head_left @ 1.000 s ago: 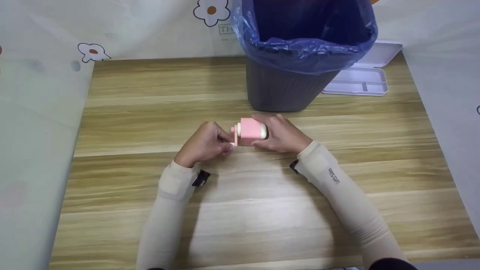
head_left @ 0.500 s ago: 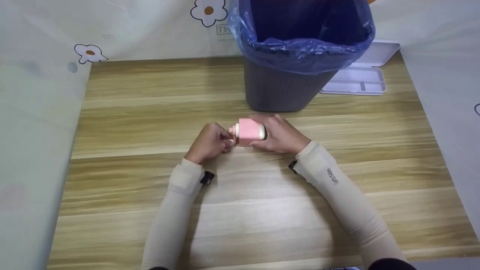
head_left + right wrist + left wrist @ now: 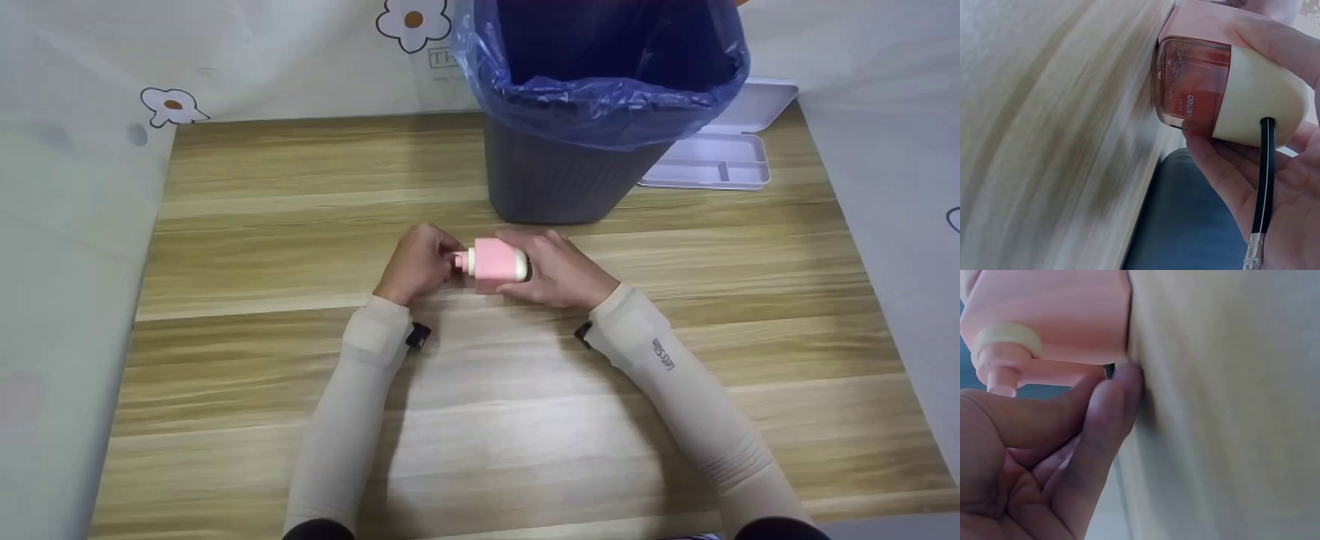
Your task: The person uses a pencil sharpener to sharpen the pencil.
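Pink-and-cream sharpener [image 3: 495,259], black, pale-striped pencil [image 3: 1265,174]

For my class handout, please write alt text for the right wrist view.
A right hand grips a pink and cream pencil sharpener, a black pencil sticking out of its cream face. A wood-grained tabletop fills the left side.

"What can you see?"
"A pink and cream pencil sharpener [image 3: 495,259], sitting on the wooden table [image 3: 480,450]. Its see-through box [image 3: 1193,84] says deli."
"Who's holding it?"
"The right hand [image 3: 556,271] grips it, and the left hand [image 3: 420,261] pinches the end of its pink handle [image 3: 1058,372]."
"And the pencil [image 3: 1265,177]?"
"It's black with a silver bit, and it pokes out of the cream end [image 3: 1261,93]."
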Motion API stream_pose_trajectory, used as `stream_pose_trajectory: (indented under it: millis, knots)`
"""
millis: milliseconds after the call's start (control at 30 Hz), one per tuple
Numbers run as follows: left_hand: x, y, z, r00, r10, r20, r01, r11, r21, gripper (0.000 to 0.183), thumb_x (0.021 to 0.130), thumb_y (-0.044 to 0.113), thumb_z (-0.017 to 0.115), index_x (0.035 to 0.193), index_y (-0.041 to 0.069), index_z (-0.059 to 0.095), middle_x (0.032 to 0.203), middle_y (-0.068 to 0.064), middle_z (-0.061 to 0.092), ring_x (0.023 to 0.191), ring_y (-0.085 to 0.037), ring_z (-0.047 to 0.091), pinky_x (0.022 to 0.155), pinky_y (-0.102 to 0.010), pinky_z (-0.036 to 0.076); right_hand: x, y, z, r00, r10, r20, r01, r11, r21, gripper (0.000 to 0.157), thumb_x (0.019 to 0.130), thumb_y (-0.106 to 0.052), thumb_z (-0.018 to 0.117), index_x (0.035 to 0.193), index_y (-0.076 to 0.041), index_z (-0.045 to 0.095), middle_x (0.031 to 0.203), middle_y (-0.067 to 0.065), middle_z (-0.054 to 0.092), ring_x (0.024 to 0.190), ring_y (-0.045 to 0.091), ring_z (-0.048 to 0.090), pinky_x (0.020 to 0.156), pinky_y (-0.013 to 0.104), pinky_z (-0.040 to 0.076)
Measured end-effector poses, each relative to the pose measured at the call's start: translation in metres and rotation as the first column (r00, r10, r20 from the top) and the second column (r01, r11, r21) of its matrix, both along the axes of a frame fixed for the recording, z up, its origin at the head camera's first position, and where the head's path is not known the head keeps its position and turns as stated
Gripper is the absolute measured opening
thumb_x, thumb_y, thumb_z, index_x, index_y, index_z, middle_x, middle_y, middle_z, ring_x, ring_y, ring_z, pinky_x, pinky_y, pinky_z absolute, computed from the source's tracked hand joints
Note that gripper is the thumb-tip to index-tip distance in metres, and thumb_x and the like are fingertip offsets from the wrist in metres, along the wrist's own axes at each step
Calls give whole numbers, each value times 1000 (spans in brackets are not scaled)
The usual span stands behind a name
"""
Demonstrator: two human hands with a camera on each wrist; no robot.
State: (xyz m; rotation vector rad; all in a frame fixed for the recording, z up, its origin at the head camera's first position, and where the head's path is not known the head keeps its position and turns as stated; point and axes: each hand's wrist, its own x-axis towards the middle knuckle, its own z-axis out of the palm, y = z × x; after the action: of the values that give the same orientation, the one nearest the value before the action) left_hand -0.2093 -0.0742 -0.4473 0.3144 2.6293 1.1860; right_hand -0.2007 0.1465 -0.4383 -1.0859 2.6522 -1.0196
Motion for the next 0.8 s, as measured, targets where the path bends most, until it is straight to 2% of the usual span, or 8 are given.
stream_pose_trajectory:
  millis: [100, 200, 300, 400, 467, 567, 800]
  knots:
    - [-4, 1, 3, 1000, 5, -8, -5, 1000, -13, 25, 72, -12, 57, 83, 3, 74, 88, -8, 70, 84, -18, 61, 77, -32, 49, 0, 0, 0, 1000, 5, 10, -5, 1000, -5, 54, 72, -26, 77, 118, -10, 55, 96, -3, 61, 80, 13, 56, 68, 30, 46]
    - [-5, 1, 6, 1000, 6, -5, -6, 1000, -27, 22, 75, -9, 59, 85, 3, 74, 91, -8, 70, 85, -18, 62, 77, -32, 49, 1, 0, 0, 1000, 5, 9, -5, 1000, -4, 55, 71, -25, 78, 119, -9, 55, 97, -2, 61, 81, 14, 56, 69, 30, 46]
    - [-6, 1, 12, 999, 37, -18, -38, 999, -23, 19, 79, -6, 60, 88, 3, 74, 90, -8, 70, 84, -17, 62, 77, -32, 49, 0, 0, 0, 1000, 3, 4, -3, 1000, 4, 56, 70, -25, 78, 119, -9, 55, 97, -2, 61, 81, 14, 56, 69, 30, 46]
    - [-8, 1, 23, 996, 57, -73, -58, 998, -9, 16, 81, -4, 61, 86, 3, 74, 87, -8, 70, 80, -17, 62, 76, -32, 49, 1, 0, 0, 1000, 3, 8, -3, 1000, 4, 58, 70, -26, 79, 120, -9, 55, 96, -1, 61, 80, 14, 57, 68, 30, 47]
    - [-8, 1, 32, 992, 49, -120, -50, 999, -5, 16, 81, -4, 60, 85, 3, 74, 84, -8, 70, 77, -17, 62, 75, -33, 49, 1, 0, 0, 1000, 0, 14, 0, 1000, 2, 58, 70, -26, 79, 120, -8, 55, 97, -1, 61, 80, 15, 57, 69, 31, 47]
    - [-6, 1, 42, 986, 27, -162, -28, 1000, -6, 15, 82, -3, 61, 83, 3, 74, 81, -6, 70, 73, -16, 61, 71, -31, 49, 1, 0, 0, 1000, -6, 16, 6, 1000, 0, 58, 70, -25, 79, 120, -8, 55, 97, -1, 62, 81, 14, 57, 69, 30, 47]
    - [6, 0, 55, 983, 10, -181, -6, 1000, 22, 18, 81, -5, 59, 79, 5, 74, 72, -2, 66, 62, -12, 52, 59, -26, 44, 0, 0, 0, 1000, 8, 20, -8, 1000, -8, 53, 71, -26, 78, 117, -11, 57, 94, -4, 60, 80, 14, 56, 69, 30, 45]
